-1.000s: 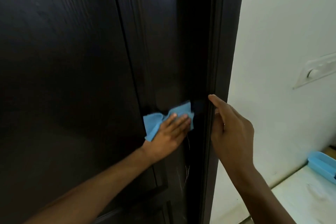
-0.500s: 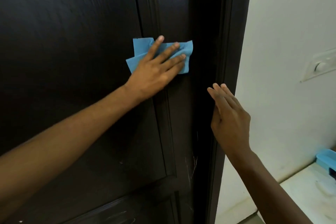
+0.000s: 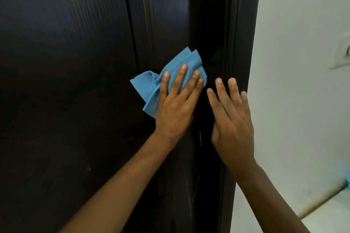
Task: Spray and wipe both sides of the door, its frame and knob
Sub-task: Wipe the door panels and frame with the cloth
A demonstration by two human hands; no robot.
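Note:
A dark brown wooden door (image 3: 66,81) fills the left and middle of the head view. Its dark frame (image 3: 244,43) runs down beside the white wall. My left hand (image 3: 178,104) presses a crumpled blue cloth (image 3: 149,89) flat against the door's right stile, fingers spread over the cloth. My right hand (image 3: 231,117) lies flat with fingers apart on the frame, just right of the left hand, and holds nothing. No knob or spray bottle is in view.
A white wall (image 3: 303,81) stands right of the frame, with a white switch plate (image 3: 342,53) at the right edge. A pale floor or ledge (image 3: 322,219) shows at the bottom right. Pale scratch marks (image 3: 198,157) run down the door's edge below my hands.
My left hand has slid the cloth up the stile and then back down toward the door's edge. My right hand has turned flat against the frame, close beside the left.

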